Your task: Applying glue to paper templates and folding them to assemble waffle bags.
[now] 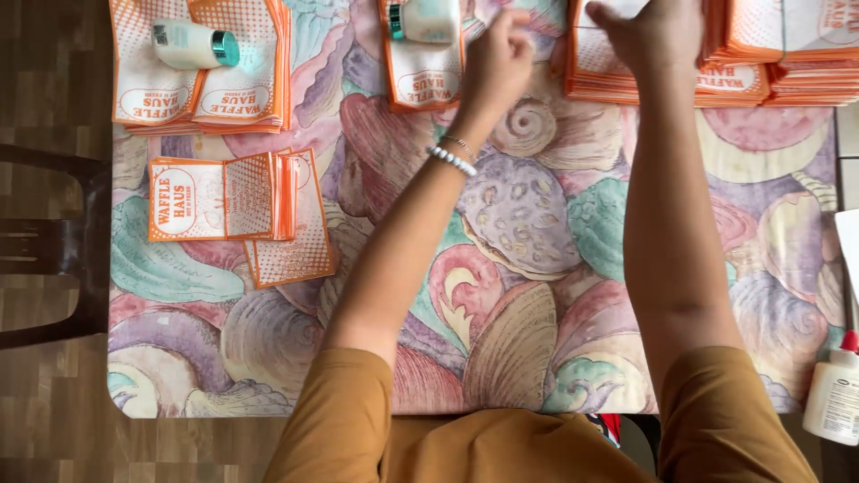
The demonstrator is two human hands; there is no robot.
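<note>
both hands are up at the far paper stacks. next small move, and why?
Probably lift one sheet off the far right stack toward the body. The right hand rests on that stack and the left hand hovers beside it, blurred, next to the middle pile. Whether a sheet is already pinched can't be told.

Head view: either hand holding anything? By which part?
Cannot tell for sure. The right hand rests on the orange paper stack at its top sheet; the left hand is blurred beside it, with no clear grip visible.
</note>
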